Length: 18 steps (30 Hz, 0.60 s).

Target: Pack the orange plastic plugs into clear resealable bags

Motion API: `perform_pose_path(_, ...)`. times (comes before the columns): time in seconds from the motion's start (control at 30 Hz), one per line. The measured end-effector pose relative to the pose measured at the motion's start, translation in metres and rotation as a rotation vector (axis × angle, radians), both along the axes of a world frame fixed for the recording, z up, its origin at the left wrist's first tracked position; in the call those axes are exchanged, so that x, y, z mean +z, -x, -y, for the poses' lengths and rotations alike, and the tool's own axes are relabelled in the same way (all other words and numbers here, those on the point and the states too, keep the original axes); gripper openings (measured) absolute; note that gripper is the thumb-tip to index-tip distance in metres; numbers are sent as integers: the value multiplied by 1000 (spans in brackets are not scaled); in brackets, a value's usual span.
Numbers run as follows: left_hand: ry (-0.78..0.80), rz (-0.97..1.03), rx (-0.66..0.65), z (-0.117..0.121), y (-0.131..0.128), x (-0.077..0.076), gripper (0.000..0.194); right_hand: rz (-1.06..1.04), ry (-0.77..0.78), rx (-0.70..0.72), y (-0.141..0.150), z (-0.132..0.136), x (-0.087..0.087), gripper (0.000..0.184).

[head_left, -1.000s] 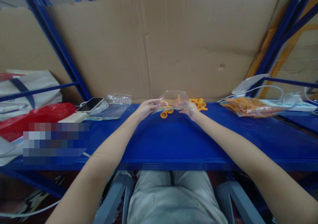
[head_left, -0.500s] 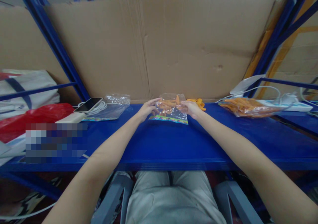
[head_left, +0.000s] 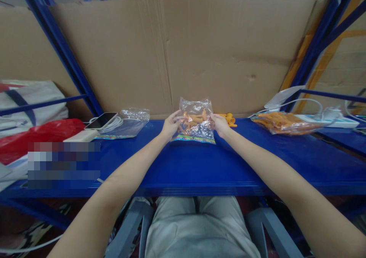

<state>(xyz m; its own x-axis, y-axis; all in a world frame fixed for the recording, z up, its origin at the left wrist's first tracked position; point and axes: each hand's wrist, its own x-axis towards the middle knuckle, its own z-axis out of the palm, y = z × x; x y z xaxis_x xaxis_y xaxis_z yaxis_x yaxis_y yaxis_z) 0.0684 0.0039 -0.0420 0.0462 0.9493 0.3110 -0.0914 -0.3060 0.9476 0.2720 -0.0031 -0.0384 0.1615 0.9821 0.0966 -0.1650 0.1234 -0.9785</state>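
Note:
A clear plastic bag (head_left: 197, 106) with several orange plastic pieces (head_left: 192, 127) inside stands above the blue shelf. Its colourful printed strip is at the bottom, toward me. My left hand (head_left: 171, 125) grips the left edge of the bag, with some fingers spread along its side. On the opposite edge, my right hand (head_left: 219, 124) pinches the plastic between thumb and fingers. Just behind my right hand lies a small pile of loose orange pieces (head_left: 231, 120), partly hidden by it. What exactly the pieces are is too small to make out.
To the left are a flat clear bag (head_left: 134, 122), a phone (head_left: 102, 120) on a coiled white cable (head_left: 113, 125) and a red plastic bag (head_left: 54, 132). At right lies a filled bag of orange pieces (head_left: 286, 123). A cardboard wall (head_left: 214, 52) closes off the back.
The bag is tipped up, so its far end now stands higher and its face shows more. My left hand has shifted slightly right along its edge; my right hand hardly moved.

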Motion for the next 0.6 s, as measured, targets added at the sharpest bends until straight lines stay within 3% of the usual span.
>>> perform_pose_path(0.2,30,44,31,1,0,6,74,50,-29,-96,-4,-2,1,26)
perform_pose_path(0.37,183,-23,13,2,7,7,38,113,-30,-66,-11,-1,0,24)
perform_pose_path(0.6,198,-77,123,2,6,9,19,126,-18,105,-4,0,0,23)
